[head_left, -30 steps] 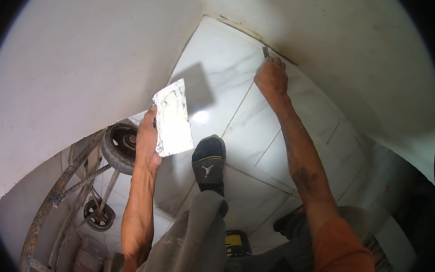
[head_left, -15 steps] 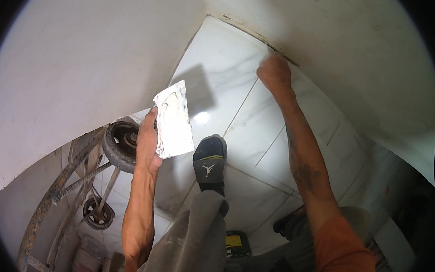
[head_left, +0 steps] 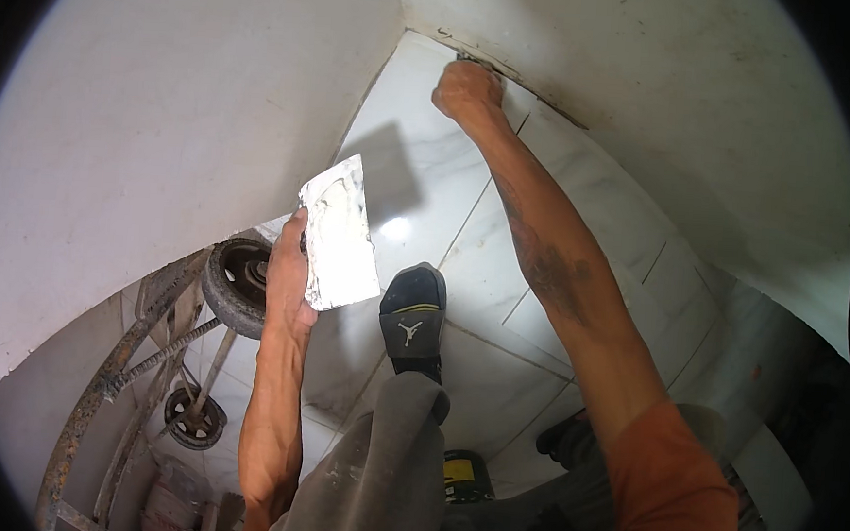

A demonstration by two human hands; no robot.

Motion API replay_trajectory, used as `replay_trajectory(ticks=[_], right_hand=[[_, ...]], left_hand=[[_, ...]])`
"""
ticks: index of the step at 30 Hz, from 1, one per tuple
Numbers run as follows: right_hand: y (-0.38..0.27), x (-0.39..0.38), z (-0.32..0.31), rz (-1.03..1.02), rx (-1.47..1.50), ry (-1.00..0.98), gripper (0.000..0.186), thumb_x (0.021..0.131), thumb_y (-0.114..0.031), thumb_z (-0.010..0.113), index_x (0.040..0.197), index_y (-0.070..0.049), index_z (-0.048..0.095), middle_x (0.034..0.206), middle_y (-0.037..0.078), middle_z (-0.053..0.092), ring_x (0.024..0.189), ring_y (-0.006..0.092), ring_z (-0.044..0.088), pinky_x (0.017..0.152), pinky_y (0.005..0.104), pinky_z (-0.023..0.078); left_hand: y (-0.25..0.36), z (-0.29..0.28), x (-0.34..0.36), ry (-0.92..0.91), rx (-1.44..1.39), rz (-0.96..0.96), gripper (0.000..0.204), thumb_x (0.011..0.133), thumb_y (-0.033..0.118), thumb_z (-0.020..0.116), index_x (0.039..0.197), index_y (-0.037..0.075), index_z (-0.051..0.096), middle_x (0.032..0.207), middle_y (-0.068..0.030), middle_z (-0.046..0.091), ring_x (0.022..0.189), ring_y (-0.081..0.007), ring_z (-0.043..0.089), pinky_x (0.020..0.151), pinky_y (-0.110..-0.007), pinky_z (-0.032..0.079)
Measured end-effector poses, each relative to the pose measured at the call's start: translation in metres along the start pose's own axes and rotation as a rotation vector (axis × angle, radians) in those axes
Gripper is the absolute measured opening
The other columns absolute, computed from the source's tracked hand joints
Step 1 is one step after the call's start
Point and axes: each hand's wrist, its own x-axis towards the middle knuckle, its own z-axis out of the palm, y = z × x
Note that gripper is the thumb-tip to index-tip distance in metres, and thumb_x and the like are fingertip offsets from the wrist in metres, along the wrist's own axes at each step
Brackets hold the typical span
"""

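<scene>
My left hand [head_left: 288,272] is closed on one edge of a flat rectangular plate [head_left: 342,241], pale and smeared with white paste. It is held above the floor, left of my sandalled foot, and casts a shadow on the tiles. At the far corner, my right hand [head_left: 468,90] is closed in a fist against the foot of the right wall. What it grips is mostly hidden; a dark edge shows just beyond the knuckles, at the gap [head_left: 542,102] between wall and floor tiles [head_left: 421,168].
White walls [head_left: 212,87] meet at the far corner. A rusty metal frame [head_left: 80,420] with black wheels [head_left: 241,274] stands at the left. My foot in a dark sandal [head_left: 412,318] rests mid-floor. Behind it stands a dark container [head_left: 464,474] with a yellow patch.
My right hand has moved left along the wall's foot, toward the far corner. The left hand and the plate have stayed almost still.
</scene>
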Motion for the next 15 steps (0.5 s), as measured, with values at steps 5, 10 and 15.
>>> replay_trajectory(ticks=[5,10,15], right_hand=[[-0.005,0.001,-0.011,-0.093,0.189,0.012,0.025,0.080,-0.013,0.053,0.089,0.006,0.067,0.095,0.026,0.066,0.092,0.0362,0.066,0.083,0.0423,0.050],[0.016,-0.066,-0.032,-0.112,0.724,-0.139,0.034,0.093,-0.026,0.050,0.098,0.005,0.062,0.081,0.013,0.064,0.076,0.0209,0.060,0.072,0.0361,0.047],[0.030,-0.142,-0.043,-0.222,0.853,-0.064,0.027,0.093,-0.021,0.052,0.103,0.002,0.063,0.080,0.013,0.064,0.074,0.0204,0.059,0.071,0.0317,0.047]], left_hand=[[0.000,0.005,0.000,0.005,0.001,0.015,0.041,0.097,0.027,0.045,0.124,-0.003,0.053,0.106,-0.0124,0.067,0.082,-0.0208,0.069,0.069,-0.032,0.059],[-0.006,-0.007,0.009,-0.008,-0.007,0.033,0.041,0.097,0.026,0.044,0.126,-0.003,0.051,0.109,-0.0137,0.066,0.087,-0.0220,0.069,0.075,-0.034,0.058],[-0.019,-0.002,0.021,-0.006,-0.064,0.016,0.043,0.100,0.028,0.040,0.126,-0.004,0.050,0.113,-0.0139,0.064,0.092,-0.0215,0.067,0.081,-0.033,0.057]])
